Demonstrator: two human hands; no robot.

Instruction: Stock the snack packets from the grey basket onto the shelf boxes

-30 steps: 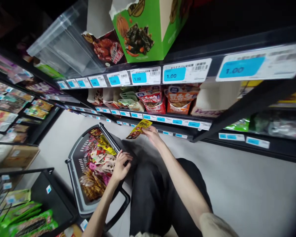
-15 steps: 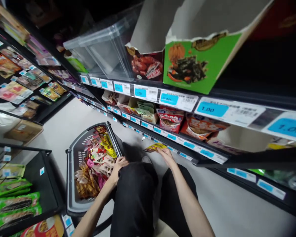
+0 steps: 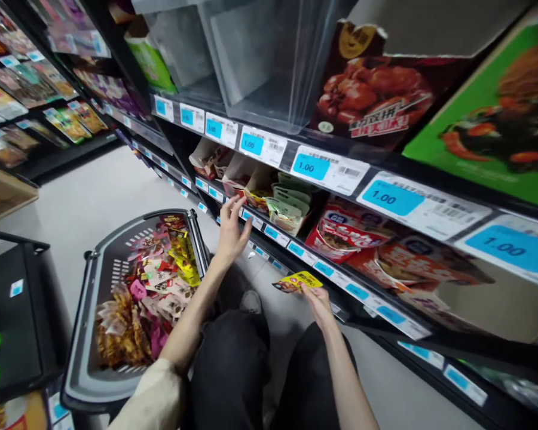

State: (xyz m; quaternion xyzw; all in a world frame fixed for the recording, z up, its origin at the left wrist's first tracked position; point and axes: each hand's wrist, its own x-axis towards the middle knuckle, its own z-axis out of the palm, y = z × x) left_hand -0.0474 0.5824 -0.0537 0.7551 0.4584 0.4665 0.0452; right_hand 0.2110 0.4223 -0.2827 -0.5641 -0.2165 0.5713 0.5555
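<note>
On the floor (image 3: 94, 185) at left stands a shopping basket (image 3: 98, 385), loaded with snack packets (image 3: 164, 298). Right of it, my left hand (image 3: 232, 233) is raised by the edge of the lower shelf (image 3: 287, 242), fingers spread and empty; contact with the shelf cannot be determined. Green packets (image 3: 290, 203) stand on that shelf. Further right, a yellow packet (image 3: 295, 280) is pinched at one end by my right hand's (image 3: 317, 300) fingers, above the floor. A red bag (image 3: 336, 232) sits on the shelf beyond.
</note>
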